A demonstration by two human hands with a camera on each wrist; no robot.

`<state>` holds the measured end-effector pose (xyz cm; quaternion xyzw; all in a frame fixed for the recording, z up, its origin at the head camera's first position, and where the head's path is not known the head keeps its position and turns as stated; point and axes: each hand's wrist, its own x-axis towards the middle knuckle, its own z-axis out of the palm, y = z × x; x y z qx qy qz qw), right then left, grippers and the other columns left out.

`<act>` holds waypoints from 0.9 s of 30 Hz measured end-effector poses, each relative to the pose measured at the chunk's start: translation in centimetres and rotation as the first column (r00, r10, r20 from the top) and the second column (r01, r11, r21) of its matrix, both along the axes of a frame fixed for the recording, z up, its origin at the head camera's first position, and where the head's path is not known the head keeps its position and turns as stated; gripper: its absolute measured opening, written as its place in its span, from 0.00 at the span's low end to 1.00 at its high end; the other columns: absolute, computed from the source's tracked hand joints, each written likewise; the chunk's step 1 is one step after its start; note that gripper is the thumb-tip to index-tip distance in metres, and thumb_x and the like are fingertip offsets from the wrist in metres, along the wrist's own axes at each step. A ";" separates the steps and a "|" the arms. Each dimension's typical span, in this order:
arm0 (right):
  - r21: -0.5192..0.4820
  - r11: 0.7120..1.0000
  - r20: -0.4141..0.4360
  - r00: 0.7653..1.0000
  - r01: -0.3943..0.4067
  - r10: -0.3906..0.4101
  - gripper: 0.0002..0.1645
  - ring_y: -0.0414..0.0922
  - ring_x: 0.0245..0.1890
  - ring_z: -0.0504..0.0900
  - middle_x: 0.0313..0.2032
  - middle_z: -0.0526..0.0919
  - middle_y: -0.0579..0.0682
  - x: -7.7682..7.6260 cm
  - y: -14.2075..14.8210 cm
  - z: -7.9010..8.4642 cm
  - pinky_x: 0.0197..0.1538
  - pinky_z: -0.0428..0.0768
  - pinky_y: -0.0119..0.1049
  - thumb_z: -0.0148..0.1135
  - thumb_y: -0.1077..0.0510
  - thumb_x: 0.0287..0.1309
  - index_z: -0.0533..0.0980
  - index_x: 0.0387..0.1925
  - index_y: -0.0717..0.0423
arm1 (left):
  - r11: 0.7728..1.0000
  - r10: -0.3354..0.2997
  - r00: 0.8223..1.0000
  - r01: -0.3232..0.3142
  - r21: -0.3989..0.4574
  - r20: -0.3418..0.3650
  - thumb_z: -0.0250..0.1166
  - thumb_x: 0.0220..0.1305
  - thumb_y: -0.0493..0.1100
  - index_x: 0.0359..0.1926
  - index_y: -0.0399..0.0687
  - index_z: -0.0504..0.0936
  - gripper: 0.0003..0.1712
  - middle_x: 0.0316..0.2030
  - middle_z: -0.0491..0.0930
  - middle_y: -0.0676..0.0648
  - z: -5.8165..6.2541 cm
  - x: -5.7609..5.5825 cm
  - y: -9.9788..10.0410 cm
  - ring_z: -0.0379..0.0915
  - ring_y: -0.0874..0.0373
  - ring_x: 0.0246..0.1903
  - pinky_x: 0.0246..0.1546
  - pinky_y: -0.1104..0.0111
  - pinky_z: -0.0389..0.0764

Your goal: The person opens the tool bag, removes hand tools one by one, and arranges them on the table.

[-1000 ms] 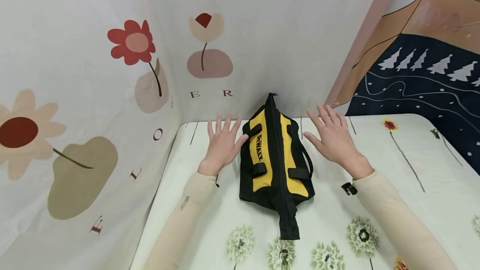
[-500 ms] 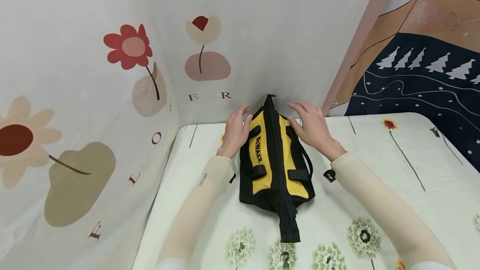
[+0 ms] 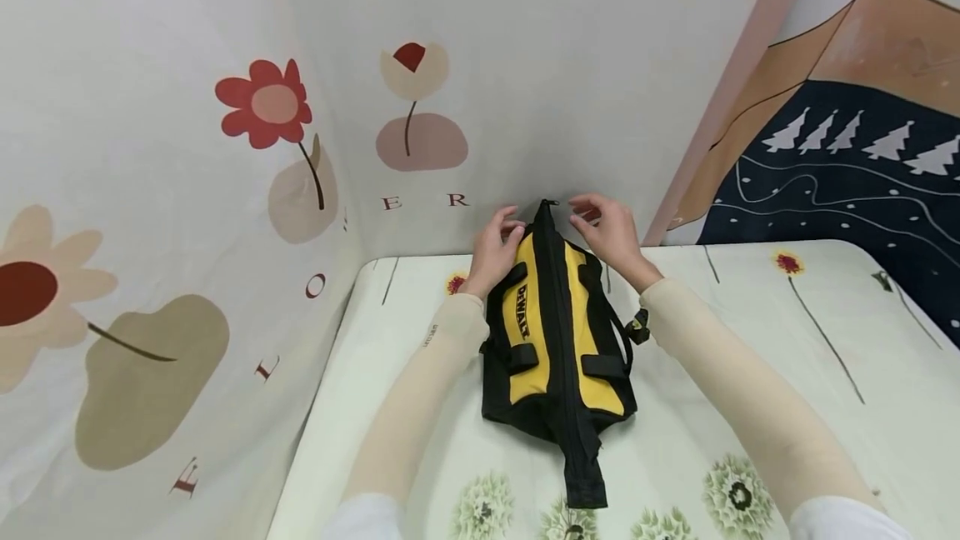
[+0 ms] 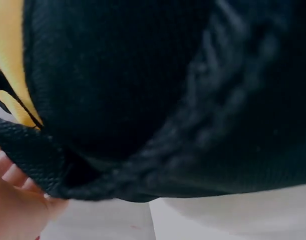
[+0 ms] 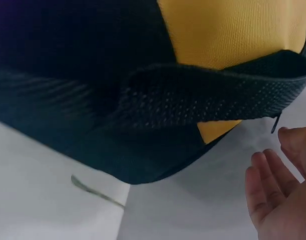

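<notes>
A black and yellow DeWalt tool bag lies lengthwise on the flower-printed cloth, its dark zipper strip running along the top. At its far tip sits a small zipper pull. My left hand is at the bag's far left side, fingers bent loosely toward that tip. In the left wrist view, part of this hand shows beside the black strap. My right hand hovers just right of the pull, thumb and fingers apart with nothing between them. The right wrist view has its fingers past the bag's handle.
Behind the bag rises a pale fabric wall printed with flowers and letters. A dark hanging with white trees covers the right side. The zipper strip's near end sticks out over the white flowered surface.
Both hands have moved inward and forward from beside the bag to its far end, near the zipper pull. Their spread fingers have become loosely bent. The bag stays in place.
</notes>
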<state>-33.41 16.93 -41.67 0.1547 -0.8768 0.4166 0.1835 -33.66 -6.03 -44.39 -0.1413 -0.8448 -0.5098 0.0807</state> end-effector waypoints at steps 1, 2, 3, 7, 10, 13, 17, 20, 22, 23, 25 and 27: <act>-0.026 1.000 0.021 1.000 0.006 -0.005 0.17 0.63 0.52 0.89 0.55 0.89 0.66 -0.3 -0.1 -0.1 0.59 0.86 0.58 0.69 0.65 0.77 0.85 0.62 0.66 | 1.000 -0.013 1.000 0.013 0.018 0.014 0.57 0.88 0.39 0.82 0.42 0.69 0.28 0.66 0.85 0.37 -0.1 0.0 0.1 0.81 0.42 0.64 0.68 0.52 0.81; -0.048 0.999 0.039 0.999 0.009 -0.007 0.17 0.62 0.52 0.89 0.54 0.89 0.66 -0.5 -0.2 -0.1 0.59 0.86 0.58 0.69 0.65 0.77 0.85 0.62 0.65 | 0.999 -0.025 0.999 0.024 0.033 0.023 0.57 0.88 0.39 0.82 0.41 0.69 0.28 0.65 0.85 0.37 -0.2 0.0 0.2 0.81 0.42 0.64 0.68 0.52 0.81; -0.068 0.998 0.053 0.999 0.013 -0.010 0.17 0.62 0.53 0.89 0.54 0.89 0.66 -0.8 -0.3 -0.2 0.60 0.86 0.57 0.69 0.64 0.77 0.85 0.62 0.65 | 0.998 -0.035 0.999 0.033 0.047 0.033 0.57 0.88 0.39 0.82 0.41 0.69 0.28 0.65 0.85 0.36 -0.4 -0.1 0.3 0.81 0.42 0.63 0.68 0.52 0.81; -0.113 0.993 0.080 0.997 0.015 -0.006 0.16 0.61 0.54 0.88 0.54 0.89 0.65 -1.5 -0.7 -0.3 0.61 0.86 0.55 0.68 0.65 0.78 0.86 0.62 0.64 | 0.995 -0.055 0.997 0.051 0.084 0.053 0.57 0.88 0.38 0.81 0.43 0.70 0.27 0.65 0.86 0.36 -0.8 -0.1 0.7 0.82 0.42 0.64 0.68 0.53 0.81; -0.116 0.993 0.074 0.997 0.005 0.004 0.17 0.60 0.53 0.88 0.53 0.89 0.65 -1.8 -1.1 -0.3 0.61 0.86 0.54 0.68 0.66 0.77 0.85 0.62 0.64 | 0.993 -0.052 0.997 0.046 0.113 0.050 0.58 0.88 0.38 0.81 0.44 0.72 0.26 0.64 0.87 0.36 -1.0 -0.2 0.9 0.83 0.42 0.63 0.67 0.53 0.82; -0.115 0.993 0.062 0.998 -0.004 0.011 0.17 0.60 0.53 0.88 0.53 0.89 0.64 -2.0 -1.4 -0.4 0.61 0.86 0.54 0.69 0.66 0.76 0.86 0.62 0.63 | 0.989 -0.048 0.998 0.041 0.144 0.044 0.59 0.87 0.37 0.80 0.44 0.73 0.26 0.63 0.87 0.36 -0.9 -0.1 1.2 0.83 0.42 0.63 0.66 0.53 0.82; -0.121 0.993 0.045 0.999 0.002 0.003 0.16 0.58 0.52 0.88 0.52 0.90 0.62 -2.2 -1.8 -0.4 0.60 0.86 0.52 0.70 0.66 0.75 0.87 0.60 0.62 | 0.986 -0.041 0.998 0.034 0.164 0.039 0.59 0.86 0.35 0.79 0.44 0.74 0.26 0.62 0.88 0.36 -0.9 -0.1 1.2 0.84 0.42 0.62 0.64 0.53 0.83; -0.125 0.992 0.024 1.000 0.012 -0.009 0.13 0.58 0.50 0.89 0.51 0.90 0.62 -2.4 -2.2 -0.4 0.58 0.87 0.52 0.70 0.65 0.76 0.88 0.58 0.62 | 0.983 -0.029 0.999 0.022 0.181 0.039 0.60 0.85 0.34 0.79 0.45 0.74 0.26 0.61 0.88 0.36 -0.9 -0.1 1.1 0.85 0.43 0.61 0.63 0.53 0.84; -0.133 0.991 0.014 1.000 0.014 -0.012 0.12 0.58 0.49 0.89 0.50 0.91 0.62 -2.5 -2.4 -0.4 0.57 0.87 0.52 0.70 0.64 0.76 0.89 0.55 0.62 | 0.981 -0.020 0.999 0.012 0.192 0.038 0.61 0.85 0.34 0.79 0.45 0.75 0.26 0.60 0.89 0.36 -1.0 -0.1 0.9 0.85 0.43 0.60 0.63 0.53 0.84; -0.136 0.991 0.009 1.000 0.013 -0.012 0.11 0.58 0.49 0.89 0.49 0.91 0.62 -2.6 -2.5 -0.4 0.57 0.87 0.52 0.70 0.64 0.76 0.89 0.55 0.62 | 0.981 -0.014 0.999 0.007 0.196 0.038 0.61 0.85 0.34 0.78 0.46 0.75 0.26 0.60 0.89 0.36 -1.0 -0.2 0.8 0.86 0.43 0.60 0.63 0.53 0.85; -0.149 0.989 0.001 1.000 0.009 -0.009 0.10 0.58 0.48 0.89 0.48 0.92 0.62 -2.6 -2.6 -0.3 0.57 0.88 0.53 0.70 0.63 0.77 0.90 0.53 0.63 | 0.980 -0.007 0.999 0.000 0.199 0.035 0.62 0.84 0.34 0.78 0.46 0.76 0.26 0.59 0.89 0.36 -1.0 -0.2 0.6 0.86 0.44 0.60 0.63 0.53 0.85; -0.155 0.988 -0.003 1.000 0.004 -0.005 0.10 0.58 0.48 0.89 0.48 0.92 0.62 -2.7 -2.8 -0.1 0.57 0.88 0.53 0.70 0.62 0.77 0.90 0.52 0.63 | 0.981 0.005 0.999 -0.011 0.193 0.033 0.62 0.84 0.35 0.77 0.47 0.77 0.26 0.59 0.90 0.37 -1.1 -0.4 0.4 0.86 0.44 0.60 0.63 0.53 0.85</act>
